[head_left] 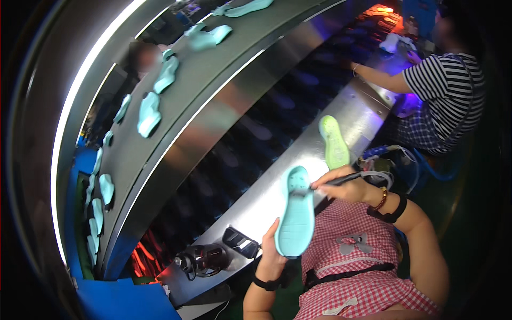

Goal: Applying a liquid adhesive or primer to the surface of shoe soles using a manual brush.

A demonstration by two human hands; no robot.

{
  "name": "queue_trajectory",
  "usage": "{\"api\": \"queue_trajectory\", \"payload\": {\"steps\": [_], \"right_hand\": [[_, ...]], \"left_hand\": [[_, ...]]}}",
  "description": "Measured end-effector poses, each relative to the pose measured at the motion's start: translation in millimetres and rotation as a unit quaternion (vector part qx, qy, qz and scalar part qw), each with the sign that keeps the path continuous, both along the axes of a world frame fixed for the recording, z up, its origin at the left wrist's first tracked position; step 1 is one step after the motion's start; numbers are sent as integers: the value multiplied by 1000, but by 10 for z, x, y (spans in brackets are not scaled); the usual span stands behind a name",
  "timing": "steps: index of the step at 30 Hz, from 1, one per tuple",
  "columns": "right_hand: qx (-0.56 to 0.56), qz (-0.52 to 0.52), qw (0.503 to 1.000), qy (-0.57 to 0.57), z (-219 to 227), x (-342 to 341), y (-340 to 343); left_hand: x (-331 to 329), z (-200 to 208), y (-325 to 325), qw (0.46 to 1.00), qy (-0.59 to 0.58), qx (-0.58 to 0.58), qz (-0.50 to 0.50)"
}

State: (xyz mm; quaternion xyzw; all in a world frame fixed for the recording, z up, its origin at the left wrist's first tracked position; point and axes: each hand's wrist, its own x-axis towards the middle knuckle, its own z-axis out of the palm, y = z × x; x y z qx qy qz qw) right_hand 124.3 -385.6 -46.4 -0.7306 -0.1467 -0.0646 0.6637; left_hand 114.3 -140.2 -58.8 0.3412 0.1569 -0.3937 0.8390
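My left hand (pixel 271 246) grips a light blue shoe sole (pixel 296 226) near its lower end, with the sole's hollow side up. My right hand (pixel 345 188) is closed around a black-handled brush (pixel 346 178) with a grey tube or cord at its back end. Its dark tip meets the sole's upper part, where small dark marks show. Just beyond my right hand, a yellow-green sole (pixel 334 141) lies on the metal ledge (pixel 266 184).
A phone (pixel 240 242) and a dark jar (pixel 210 260) stand on the ledge at lower left. Past the ledge, a curved conveyor (pixel 197 80) carries several light blue pieces. A co-worker (pixel 445 85) sits at far right. A blue box (pixel 125 298) stands at lower left.
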Motion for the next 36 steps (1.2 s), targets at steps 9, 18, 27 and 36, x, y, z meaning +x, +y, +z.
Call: {"api": "queue_trajectory", "payload": {"steps": [9,18,27,36], "right_hand": [[123,127,983,51,135,-367,129],[370,25,917,149,-240,-349,-217],[498,-33,842,207,-493,-374,-370],[539,-79,804,240,-672,-244,-602]], "left_hand": [[-13,100,128,991,-43,28,125],[1210,1685,1075,865,-431,-159,202],[2250,2048,872,829,-404,280,266],[2983,2176,676,216,-445,860,-124]]}}
